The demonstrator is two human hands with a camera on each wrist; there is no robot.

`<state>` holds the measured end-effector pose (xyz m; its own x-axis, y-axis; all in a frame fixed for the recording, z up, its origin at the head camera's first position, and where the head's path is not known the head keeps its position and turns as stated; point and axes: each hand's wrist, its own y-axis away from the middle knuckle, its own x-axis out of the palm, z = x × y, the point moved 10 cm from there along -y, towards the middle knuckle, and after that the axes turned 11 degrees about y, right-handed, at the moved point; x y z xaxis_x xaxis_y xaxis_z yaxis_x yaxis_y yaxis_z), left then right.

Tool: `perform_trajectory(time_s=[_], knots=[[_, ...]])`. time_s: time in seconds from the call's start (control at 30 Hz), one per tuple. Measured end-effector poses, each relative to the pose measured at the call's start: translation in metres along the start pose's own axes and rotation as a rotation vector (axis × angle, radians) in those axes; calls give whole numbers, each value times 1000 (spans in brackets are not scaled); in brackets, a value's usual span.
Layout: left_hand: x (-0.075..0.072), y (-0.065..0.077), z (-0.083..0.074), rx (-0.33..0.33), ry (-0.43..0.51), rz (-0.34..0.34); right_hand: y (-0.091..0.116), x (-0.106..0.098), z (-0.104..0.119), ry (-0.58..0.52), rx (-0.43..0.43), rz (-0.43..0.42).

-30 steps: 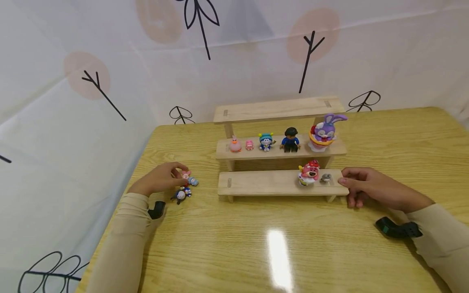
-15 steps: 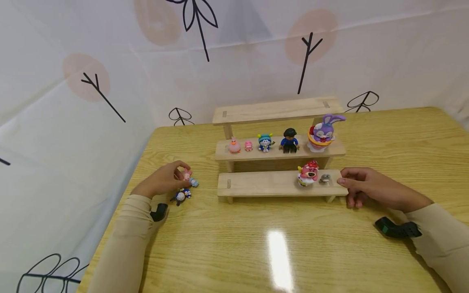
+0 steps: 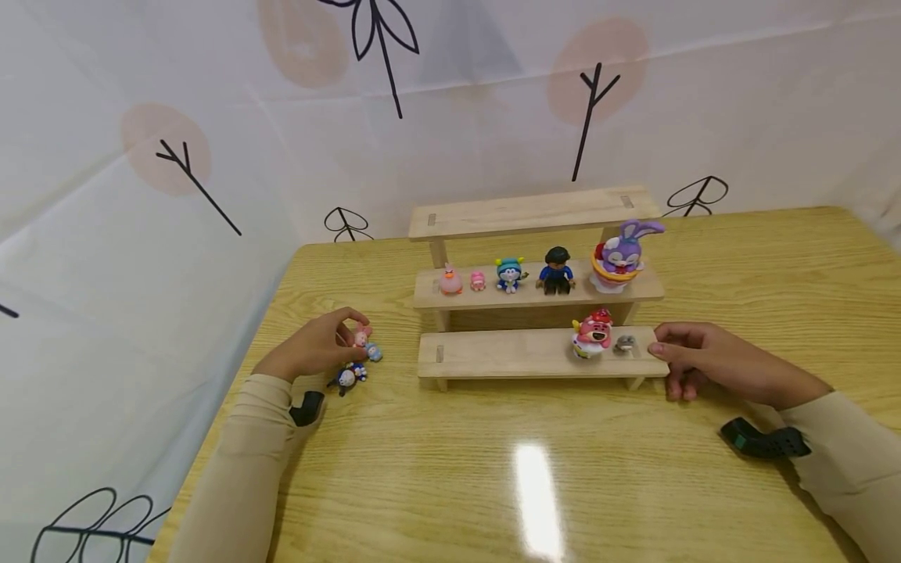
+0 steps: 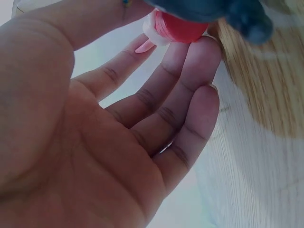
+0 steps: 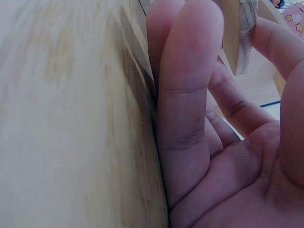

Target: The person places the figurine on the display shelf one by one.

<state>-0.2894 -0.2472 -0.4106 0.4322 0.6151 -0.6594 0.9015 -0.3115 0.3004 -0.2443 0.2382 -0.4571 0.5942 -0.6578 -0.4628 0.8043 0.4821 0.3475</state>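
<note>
At the left of the head view, my left hand pinches a small pink figurine between thumb and fingertips, low over the table. In the left wrist view, the figurine's red body meets the fingertips, partly hidden by a blue-grey shape. A small blue figurine lies close against the thumb tip, and a dark blue and white figurine lies just nearer. My right hand grips the right end of the lowest board of a three-tier wooden shelf, thumb on top, other fingers below.
The lowest tier bears a pink bear figurine and a small grey figurine. Several figurines line the middle tier, among them a purple rabbit and a black-haired toy person. A patterned cloth hangs behind the table.
My left hand has shifted slightly to the right, its fingertips still at the pink figurine. The right hand keeps its place on the shelf end.
</note>
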Motion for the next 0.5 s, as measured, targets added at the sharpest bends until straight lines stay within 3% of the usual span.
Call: perform_trajectory(time_s=[0.27,0.5], knots=[[-3,2,-6,29,-11,-16,0,0,0,1,-10,4],[-12,2,-14,65,-30,-100,0,0,0,5,-9,5]])
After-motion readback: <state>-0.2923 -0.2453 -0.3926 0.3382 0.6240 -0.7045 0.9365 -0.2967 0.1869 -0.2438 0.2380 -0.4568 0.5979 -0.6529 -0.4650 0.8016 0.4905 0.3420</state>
